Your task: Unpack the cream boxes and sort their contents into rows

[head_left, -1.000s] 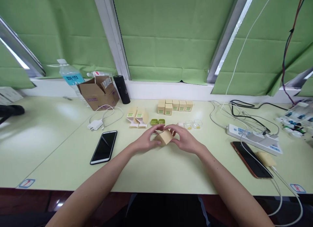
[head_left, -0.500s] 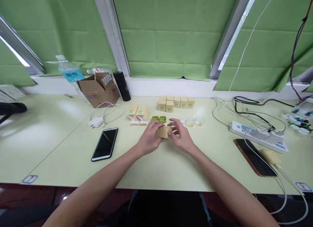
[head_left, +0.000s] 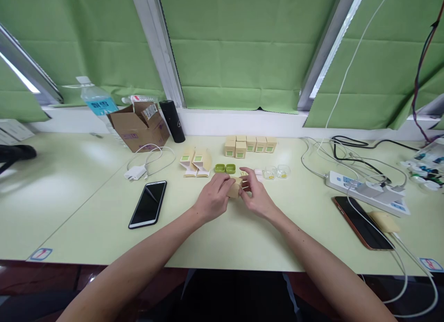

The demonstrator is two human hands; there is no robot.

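A small tan cardboard box point(head_left: 235, 188) is between my hands, above the table. My left hand point(head_left: 214, 196) grips its left side, fingers over the top and thumb beneath. At its right end, my right hand point(head_left: 255, 192) has thumb and fingers closed on the box's edge; the exact contact is partly hidden. Just beyond lie two small green containers point(head_left: 225, 168). Two flattened tan cartons point(head_left: 196, 162) with green squares lie to their left. Two clear cups point(head_left: 276, 172) with yellow marks sit to the right of my right hand.
Several finished-looking small tan boxes point(head_left: 250, 146) stand at the back. On the left are a phone point(head_left: 148, 204), a white charger point(head_left: 136, 172), a brown carton point(head_left: 138, 130) and a black cylinder point(head_left: 172, 121). A power strip point(head_left: 367, 193) and another phone point(head_left: 362, 223) lie right, among cables.
The box has turned between my hands, showing less of its long side. My left fingers have moved further over it, and my right fingers have shifted at its right end.
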